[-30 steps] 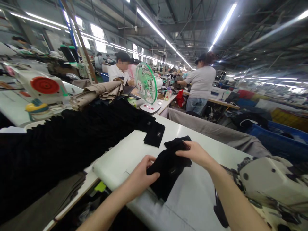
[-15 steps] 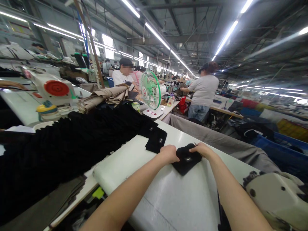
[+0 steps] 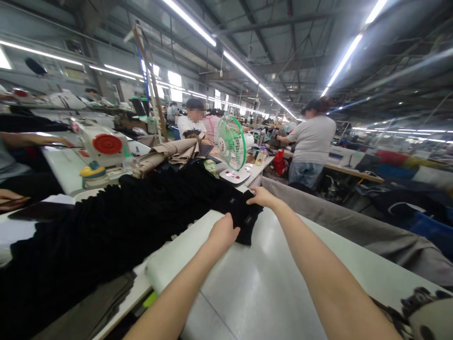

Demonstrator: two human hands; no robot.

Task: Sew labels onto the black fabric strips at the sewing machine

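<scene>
At the far left corner of the white tabletop (image 3: 269,278), a black fabric piece (image 3: 249,226) with a small light label lies in my two hands. My left hand (image 3: 223,231) pinches its left side between thumb and fingers. On its upper right edge, my right hand (image 3: 264,196) has its fingertips closed. Another labelled black piece (image 3: 226,202) lies just beyond, partly overlapped. It meets a long heap of black fabric (image 3: 116,222) running along the left.
A green-and-white fan (image 3: 231,144) stands beyond the table. Left are a sewing machine (image 3: 102,141) and another person's hand (image 3: 14,200). Grey cloth (image 3: 354,222) borders the right side. A machine head (image 3: 430,314) sits at lower right. A person (image 3: 311,141) stands farther back.
Both hands have carried the black piece left and away from me, onto the labelled pieces beside the heap. The view has turned slightly left.
</scene>
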